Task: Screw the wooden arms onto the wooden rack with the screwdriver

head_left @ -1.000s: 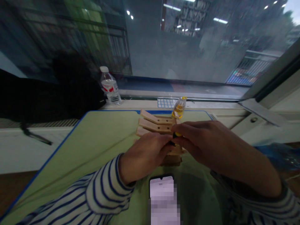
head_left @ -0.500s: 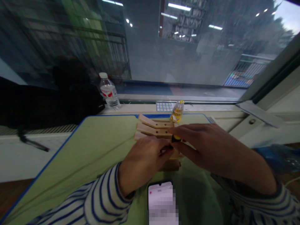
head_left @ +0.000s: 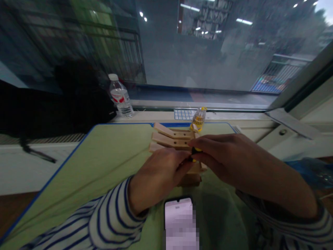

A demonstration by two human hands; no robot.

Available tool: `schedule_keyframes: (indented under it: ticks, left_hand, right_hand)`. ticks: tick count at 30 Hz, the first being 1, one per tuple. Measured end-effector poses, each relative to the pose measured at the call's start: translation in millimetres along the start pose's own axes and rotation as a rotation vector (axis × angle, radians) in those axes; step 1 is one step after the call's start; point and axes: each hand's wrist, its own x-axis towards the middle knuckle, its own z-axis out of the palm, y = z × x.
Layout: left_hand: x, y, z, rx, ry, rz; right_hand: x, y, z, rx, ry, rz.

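Pale wooden slats (head_left: 169,140), joined in a row near the far edge of a green, blue-edged bench (head_left: 111,146), sit beneath a person's 2 bare hands beside a window (head_left: 169,62). At least 3 slats angle out to the left; the 2 farthest each show 2 dark holes.

The right hand (head_left: 223,151) reaches in from the side, its thumb and forefinger closed in a pinch on a small black-and-yellow piece (head_left: 197,150) above the slats. The left hand (head_left: 160,170) lies over the nearer slats, palm down, with thumb and forefinger drawn nearly together just below that piece; whether they grip its lower end or the wood, one cannot tell. Blue-striped sleeves (head_left: 114,215) cover the forearms, pushed back from the wrists.

Just beyond the slats stands a clear container (head_left: 198,119) with a yellow top and base. A phone (head_left: 178,210) lies on the near side of the bench, its lit screen partly pixelated. On the sill, a water bottle (head_left: 121,97) with a red-and-white label stands beside a black bundle (head_left: 57,111).
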Motion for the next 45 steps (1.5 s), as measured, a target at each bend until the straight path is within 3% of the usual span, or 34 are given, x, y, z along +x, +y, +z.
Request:
schedule_keyframes:
  ticks: [6, 14, 39, 45]
  left_hand:
    - [0.5, 0.2, 2.1, 0.023, -0.009, 0.021]
    - [1.4, -0.9, 9.8, 0.108, 0.02, -0.06]
    - [1.3, -2.8, 6.7, -0.037, 0.011, 0.076]
    - [2.4, 0.6, 5.6, -0.005, 0.002, -0.04]
  right_hand:
    - [-1.1, -1.7, 4.8, -0.039, -0.009, 0.007]
    - [0.4, -4.0, 4.5, -0.053, 0.025, -0.007]
    - [1.2, -7.4, 10.1, -0.246, 0.073, 0.024]
    - [3.9, -6.8, 9.6, -0.209, 0.034, 0.082]
